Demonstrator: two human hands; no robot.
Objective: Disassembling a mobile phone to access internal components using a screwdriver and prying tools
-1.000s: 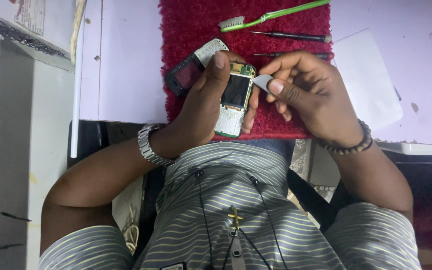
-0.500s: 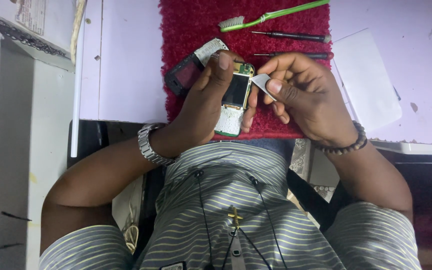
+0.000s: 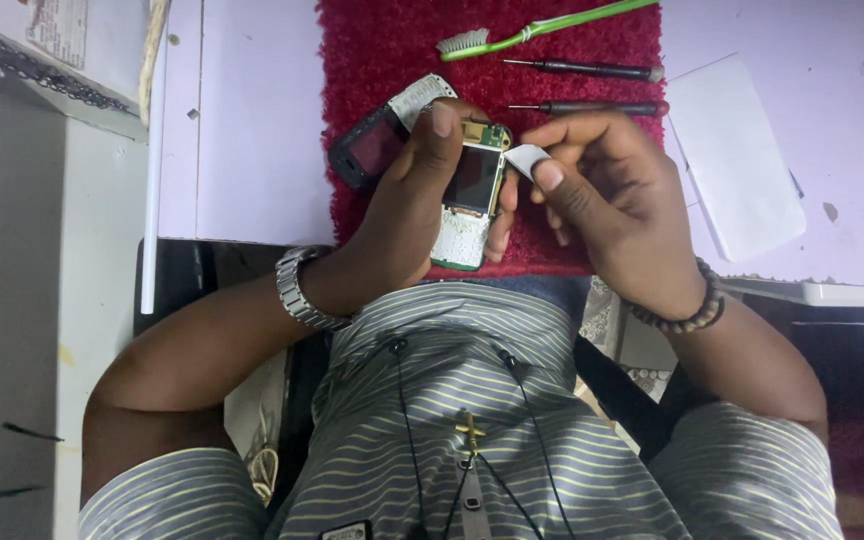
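Head view looks down on a lilac desk (image 3: 252, 130) with a red shag mat (image 3: 382, 50) at upper centre. On the mat, the left hand (image 3: 412, 210) grips a bare phone circuit board (image 3: 470, 195); the right hand (image 3: 612, 200) pinches a small white pry pick (image 3: 525, 158) at its top corner. The black phone casing (image 3: 377, 145) is partly hidden behind the thumb. Little has changed since earlier.

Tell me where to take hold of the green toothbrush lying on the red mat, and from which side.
Take the green toothbrush by its long bare handle, coming from above with fingers across its width. It lies flat on the red mat, bristle head toward the left, handle running up to the right. Two screwdrivers lie just below it, so a grip from above, well along the handle, looks clearest.
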